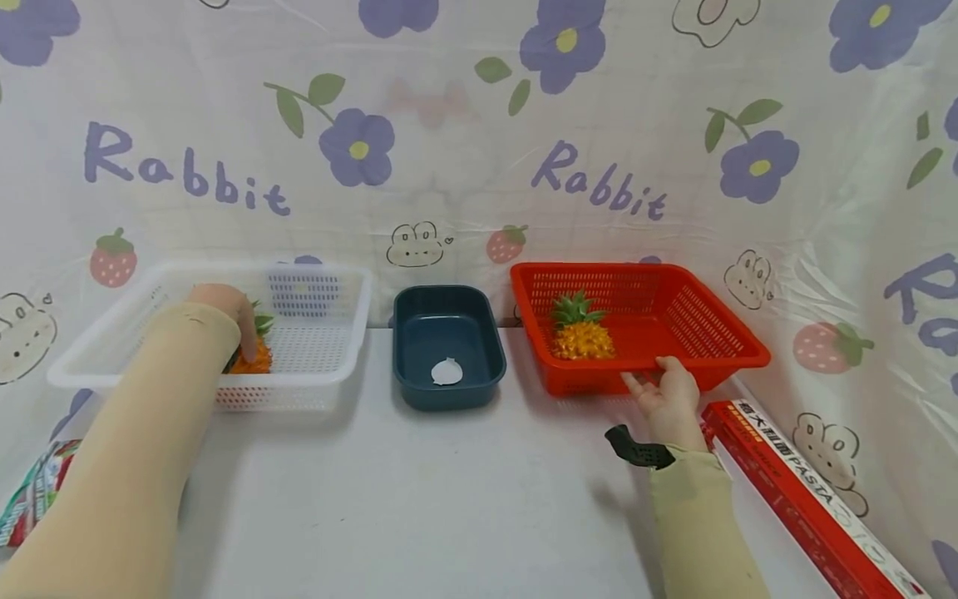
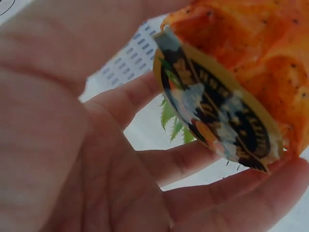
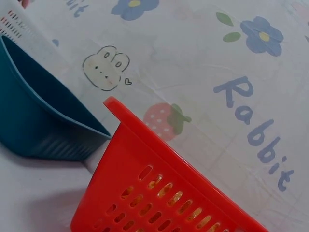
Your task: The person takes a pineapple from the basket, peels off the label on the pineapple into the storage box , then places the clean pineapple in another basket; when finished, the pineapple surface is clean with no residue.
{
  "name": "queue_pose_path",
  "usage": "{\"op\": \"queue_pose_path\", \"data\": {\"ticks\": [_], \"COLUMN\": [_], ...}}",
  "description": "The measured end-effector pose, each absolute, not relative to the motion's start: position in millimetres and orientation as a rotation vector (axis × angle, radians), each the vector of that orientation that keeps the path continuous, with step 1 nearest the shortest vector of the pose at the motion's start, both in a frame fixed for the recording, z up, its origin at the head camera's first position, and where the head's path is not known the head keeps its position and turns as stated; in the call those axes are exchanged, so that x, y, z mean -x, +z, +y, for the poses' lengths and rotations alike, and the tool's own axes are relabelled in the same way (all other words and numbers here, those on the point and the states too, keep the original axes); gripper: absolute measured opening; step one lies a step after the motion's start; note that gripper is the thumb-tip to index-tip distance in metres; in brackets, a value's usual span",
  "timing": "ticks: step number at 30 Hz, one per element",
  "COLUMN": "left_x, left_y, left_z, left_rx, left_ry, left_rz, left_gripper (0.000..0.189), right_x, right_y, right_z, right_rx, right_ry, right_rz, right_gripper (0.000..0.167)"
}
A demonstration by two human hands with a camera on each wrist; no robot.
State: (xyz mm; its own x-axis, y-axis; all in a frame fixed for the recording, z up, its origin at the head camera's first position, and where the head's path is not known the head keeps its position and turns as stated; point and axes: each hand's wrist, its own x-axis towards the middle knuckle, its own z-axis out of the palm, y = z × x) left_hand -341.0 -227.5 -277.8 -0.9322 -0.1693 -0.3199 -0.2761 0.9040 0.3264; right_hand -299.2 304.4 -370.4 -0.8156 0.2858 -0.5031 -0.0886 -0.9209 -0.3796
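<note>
My left hand (image 1: 223,309) reaches down into the white basket (image 1: 340,370) and grips a pineapple (image 2: 270,72). In the left wrist view its orange body lies between thumb and fingers, and an oval black-and-gold label (image 2: 217,111) faces the palm. Its green leaves show behind the fingers. My right hand (image 1: 669,403) holds the front rim of the red basket (image 1: 718,363), with one digit over the rim and others below it. A second pineapple (image 1: 584,337) lies inside at the left. The right wrist view shows the basket's slotted wall (image 3: 145,193) but not the hand.
A dark blue bin (image 1: 449,398) stands between the baskets, with a flat white piece (image 1: 446,372) in it. A red pasta box (image 1: 808,499) lies along the right side. At the left edge, a colourful packet (image 1: 37,495) is partly behind my left arm. Printed cloth (image 1: 449,183) hangs behind.
</note>
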Motion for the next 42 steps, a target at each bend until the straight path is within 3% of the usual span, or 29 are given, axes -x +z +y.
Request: {"op": "queue_pose_path", "data": {"ticks": [8, 14, 27, 42], "left_x": [358, 361, 366, 362], "left_y": [-288, -297, -290, -252], "left_z": [-239, -253, -253, -228], "left_rx": [0.436, 0.262, 0.155, -0.171], "left_ry": [0.555, 0.526, 0.490, 0.048], "left_rz": [2.708, 2.732, 2.735, 2.769], "left_gripper": [0.062, 0.077, 0.083, 0.071], "right_x": [300, 299, 299, 297], "right_y": [-369, -365, -369, -370], "right_z": [301, 300, 303, 304], "right_rx": [0.843, 0.825, 0.831, 0.839], "right_ry": [2.782, 2.783, 2.793, 2.800], "right_rz": [-0.512, -0.565, -0.523, -0.506], "right_gripper": [0.053, 0.052, 0.056, 0.053]}}
